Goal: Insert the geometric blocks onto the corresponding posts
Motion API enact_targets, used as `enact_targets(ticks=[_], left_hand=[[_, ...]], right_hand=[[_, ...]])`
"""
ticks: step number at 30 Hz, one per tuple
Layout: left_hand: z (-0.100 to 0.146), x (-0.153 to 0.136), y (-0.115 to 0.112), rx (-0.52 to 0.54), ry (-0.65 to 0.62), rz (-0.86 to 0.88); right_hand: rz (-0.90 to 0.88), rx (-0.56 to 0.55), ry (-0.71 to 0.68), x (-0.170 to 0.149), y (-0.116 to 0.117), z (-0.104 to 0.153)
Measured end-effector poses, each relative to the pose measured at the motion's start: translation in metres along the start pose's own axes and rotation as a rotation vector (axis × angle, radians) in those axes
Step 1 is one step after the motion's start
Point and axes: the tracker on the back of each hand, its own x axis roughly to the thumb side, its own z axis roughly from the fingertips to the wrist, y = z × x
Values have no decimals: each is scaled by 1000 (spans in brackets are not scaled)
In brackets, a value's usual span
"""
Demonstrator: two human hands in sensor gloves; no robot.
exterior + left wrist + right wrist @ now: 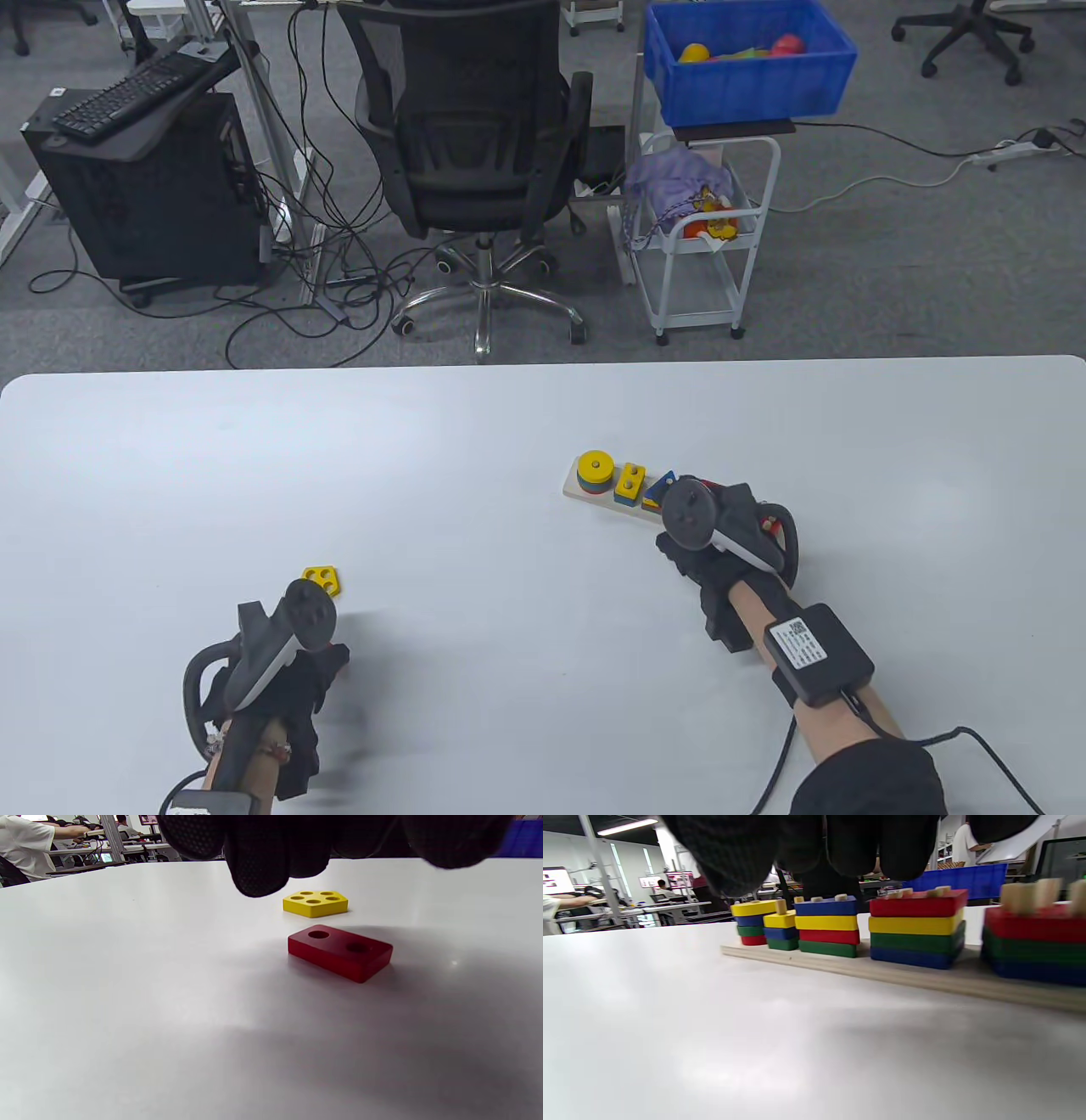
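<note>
Table view: white table (339, 441), office chair (475, 127) behind; both hands' grips cannot be told.

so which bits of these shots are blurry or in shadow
Left wrist view: the gloved fingers at the top are dark and soft, and a shadow spreads around the sharp red block. Right wrist view: the nearest stack on the right is blurred. Table view: evenly lit.

Right hand fingers (734, 853) hang over wooden board (925, 978) on white table (712, 1027), touching nothing. Five block stacks on posts: yellow-top round stack (753, 923) farthest, then yellow-top, blue-top, two red-top nearest. Blue bin (961, 878) behind, blurred.
</note>
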Motion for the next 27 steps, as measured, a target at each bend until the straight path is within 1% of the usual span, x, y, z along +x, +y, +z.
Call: enact_targets(ticks=[3, 9, 13, 15, 16, 18, 20, 22, 25, 27], left_hand=[[-2, 4, -7, -59, 28, -49], [-2, 8, -10, -34, 34, -89], [-4, 12, -15, -43, 10, -142], [-5, 14, -19, -70, -11, -197], [-7, 16, -23, -60, -17, -235], [-9, 17, -26, -54, -9, -274], [-10, 18, -26, -27, -13, -271], [-10, 20, -27, 5, -13, -276], [-10, 26, -31, 89, -34, -366], [-8, 29, -32, 82, -26, -375]], right_hand=[[-6, 16, -27, -2, -3, 29], [-40, 20, -60, -3, -8, 76], [-58, -4, -62, -3, 1, 99], [-84, -32, -48, -6, 9, 106], [-78, 10, -62, -8, 15, 106], [-69, 46, -50, -11, 19, 107], [-67, 30, -60, -10, 22, 108], [-29, 45, -72, -8, 23, 108], [-22, 40, -80, -7, 23, 109], [-21, 43, -87, -6, 23, 110]])
